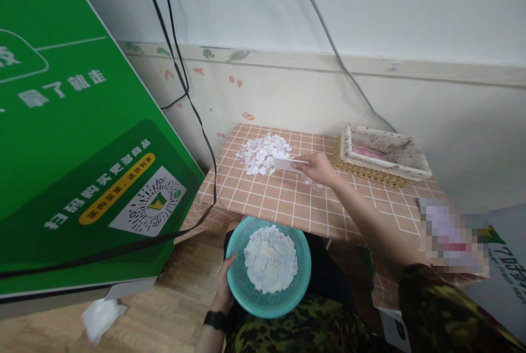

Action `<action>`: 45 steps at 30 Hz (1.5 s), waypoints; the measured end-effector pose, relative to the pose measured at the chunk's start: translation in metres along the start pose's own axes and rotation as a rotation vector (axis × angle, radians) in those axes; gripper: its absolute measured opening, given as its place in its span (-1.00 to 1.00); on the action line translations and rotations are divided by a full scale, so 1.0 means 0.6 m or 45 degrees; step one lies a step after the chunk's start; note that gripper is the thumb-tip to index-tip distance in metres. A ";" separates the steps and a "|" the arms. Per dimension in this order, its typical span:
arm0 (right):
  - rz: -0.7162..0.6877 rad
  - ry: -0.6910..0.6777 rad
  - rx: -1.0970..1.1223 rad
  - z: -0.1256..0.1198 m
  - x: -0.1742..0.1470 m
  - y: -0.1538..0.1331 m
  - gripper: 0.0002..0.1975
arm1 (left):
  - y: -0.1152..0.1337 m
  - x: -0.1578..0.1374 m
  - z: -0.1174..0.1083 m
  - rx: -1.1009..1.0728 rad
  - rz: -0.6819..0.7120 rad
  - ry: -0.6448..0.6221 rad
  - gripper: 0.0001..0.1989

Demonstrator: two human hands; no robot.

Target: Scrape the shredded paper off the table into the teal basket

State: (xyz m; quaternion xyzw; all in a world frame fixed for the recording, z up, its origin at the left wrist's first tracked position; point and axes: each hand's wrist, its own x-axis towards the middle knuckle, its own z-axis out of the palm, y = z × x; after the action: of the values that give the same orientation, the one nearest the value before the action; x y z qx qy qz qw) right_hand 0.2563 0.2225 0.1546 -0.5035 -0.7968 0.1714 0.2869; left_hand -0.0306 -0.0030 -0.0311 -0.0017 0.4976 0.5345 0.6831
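Observation:
My left hand (225,282) grips the left rim of a round teal plastic basket (303,265), which rests on my lap. White paper scraps (271,260) cover its bottom. Over the table, my right hand (318,169) is closed on a flat white card-like piece (285,164). The card's far end meets the edge of a pile of white and pinkish paper scraps (263,150). A few pinkish scraps (313,183) lie below my right hand. From here I cannot tell what the card is made of.
A wicker basket with a cloth lining (386,153) stands at the table's back right. The checked brown tablecloth (263,199) hangs over the front edge. A tall green cabinet (102,139) rises at left, with a black cable (201,123) beside it. White plastic (102,317) lies on the floor.

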 end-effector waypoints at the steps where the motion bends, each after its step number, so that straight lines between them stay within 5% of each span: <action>1: -0.003 -0.009 0.009 0.002 0.004 -0.001 -0.74 | 0.000 0.000 0.000 0.004 -0.002 0.005 -0.79; 31: -0.129 -0.051 -0.090 0.006 0.031 -0.017 -0.78 | 0.002 -0.003 -0.003 -0.014 -0.043 -0.022 -0.70; 36: -0.127 -0.190 0.046 -0.005 0.030 -0.019 -0.78 | 0.004 -0.003 -0.002 0.003 -0.040 -0.007 -0.68; 45: -0.087 -0.165 0.201 0.013 0.035 -0.010 -0.76 | -0.001 0.003 -0.011 0.007 -0.027 -0.020 -0.72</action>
State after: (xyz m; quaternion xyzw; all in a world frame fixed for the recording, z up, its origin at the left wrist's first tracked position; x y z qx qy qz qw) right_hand 0.2405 0.2389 0.1581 -0.4397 -0.8144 0.2560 0.2791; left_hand -0.0346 -0.0058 -0.0360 -0.0010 0.4936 0.5260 0.6926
